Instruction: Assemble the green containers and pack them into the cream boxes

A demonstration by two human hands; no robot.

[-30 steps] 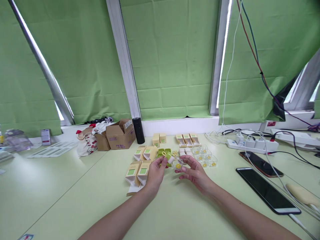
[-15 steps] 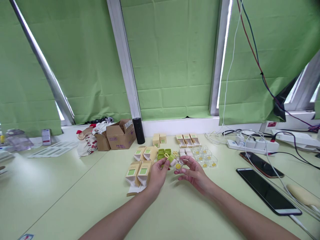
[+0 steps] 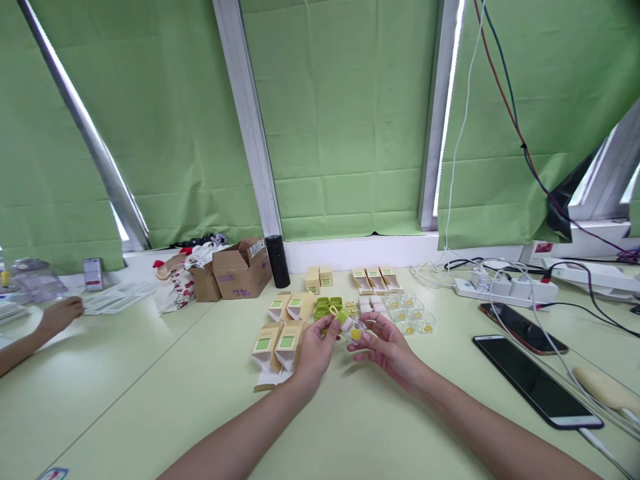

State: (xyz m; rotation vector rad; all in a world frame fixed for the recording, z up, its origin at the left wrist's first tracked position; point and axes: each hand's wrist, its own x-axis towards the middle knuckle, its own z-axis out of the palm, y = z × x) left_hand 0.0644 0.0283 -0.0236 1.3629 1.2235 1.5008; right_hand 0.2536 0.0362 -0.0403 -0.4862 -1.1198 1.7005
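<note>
Between my hands is a small clear bottle [image 3: 356, 333] with a green cap, a white collar, a yellow loop on top and a yellow mark on its side. My left hand [image 3: 316, 347] pinches it at the cap end. At the clear end, the thumb and fingers of my right hand [image 3: 387, 347] grip it. Just behind stand green caps [image 3: 323, 311], small yellow pieces [image 3: 351, 307], white pieces [image 3: 371, 305] and several clear containers [image 3: 410, 313] with yellow marks. Left of my left hand are several open kraft boxes [image 3: 264, 345] with green labels.
More kraft boxes [image 3: 376, 281] sit further back. A cardboard box [image 3: 243, 270] and a black cylinder [image 3: 277, 261] stand by the wall. Two phones [image 3: 537, 380], cables and a power strip [image 3: 505, 291] occupy the right. Another person's hand [image 3: 61, 315] reaches in at far left, near a white tray [image 3: 120, 297].
Another person's hand and forearm have come into view at the far left, beside the white tray. My hands and the bottle have barely shifted.
</note>
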